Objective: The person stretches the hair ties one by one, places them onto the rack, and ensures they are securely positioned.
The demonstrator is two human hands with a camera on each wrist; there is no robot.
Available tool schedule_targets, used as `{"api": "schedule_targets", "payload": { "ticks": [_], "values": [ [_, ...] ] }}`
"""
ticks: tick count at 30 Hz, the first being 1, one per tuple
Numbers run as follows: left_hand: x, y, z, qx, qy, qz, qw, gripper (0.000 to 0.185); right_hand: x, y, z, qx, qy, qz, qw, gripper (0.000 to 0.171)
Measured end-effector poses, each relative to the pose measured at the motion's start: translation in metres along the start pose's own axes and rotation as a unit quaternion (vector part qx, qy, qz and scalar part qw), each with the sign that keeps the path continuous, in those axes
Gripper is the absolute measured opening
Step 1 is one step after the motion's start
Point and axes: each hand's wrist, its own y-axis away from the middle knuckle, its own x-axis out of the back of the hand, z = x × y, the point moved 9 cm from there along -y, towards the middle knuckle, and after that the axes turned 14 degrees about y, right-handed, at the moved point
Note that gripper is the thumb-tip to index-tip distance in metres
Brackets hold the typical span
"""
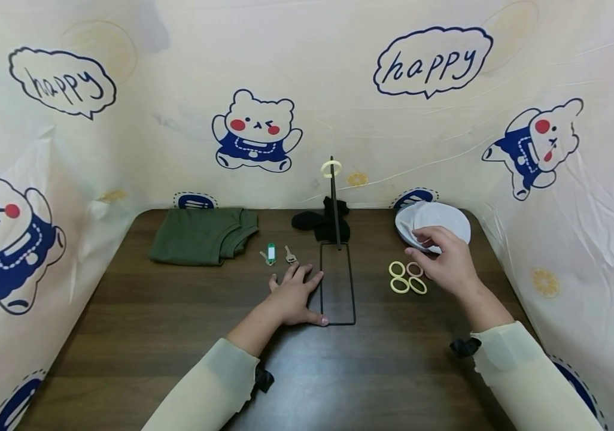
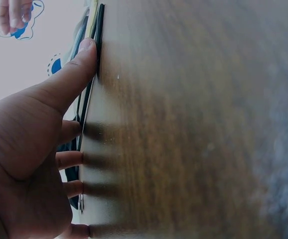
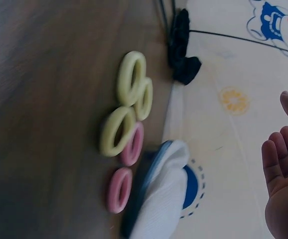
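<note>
A black wire stand (image 1: 353, 287) has a rectangular base lying on the table and an upright rod, with a pale yellow ring (image 1: 324, 173) around the rod near its top. My left hand (image 1: 291, 298) lies spread beside the base, thumb on its near corner and fingers along its left side. Above the loose rings my right hand (image 1: 449, 261) hovers with loosely bent fingers and nothing between them. Several yellow rings (image 1: 400, 291) and a pink ring (image 1: 415, 263) lie together below it. A second pink ring (image 3: 119, 189) shows in the right wrist view, hidden in the head view.
A folded green cloth (image 1: 194, 239) lies at the back left. Near it are a key with a green tag (image 1: 271, 254) and another key (image 1: 290, 255). Black bunched fabric (image 1: 315, 221) sits behind the stand. White cloth in a dish (image 1: 449, 218) stands at the back right.
</note>
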Motion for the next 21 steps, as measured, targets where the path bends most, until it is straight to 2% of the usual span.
{"api": "schedule_targets", "payload": {
  "ticks": [5,12,17,21],
  "values": [
    [0.000,0.000,-0.001,0.002,0.003,-0.001,1.0000,0.115,-0.002,0.013,0.013,-0.003,0.010,-0.009,1.000,0.040],
    [0.000,0.001,-0.001,0.000,0.005,0.001,1.0000,0.115,-0.010,0.031,0.035,-0.025,0.027,-0.044,0.998,0.039],
    [0.000,0.001,0.000,-0.003,0.004,0.001,1.0000,0.115,-0.016,0.043,0.053,-0.040,0.042,-0.084,0.995,0.041],
    [0.001,0.001,0.001,-0.003,0.004,0.001,1.0000,0.115,-0.023,0.050,0.066,-0.062,0.060,-0.138,0.987,0.044]
  ]
}}
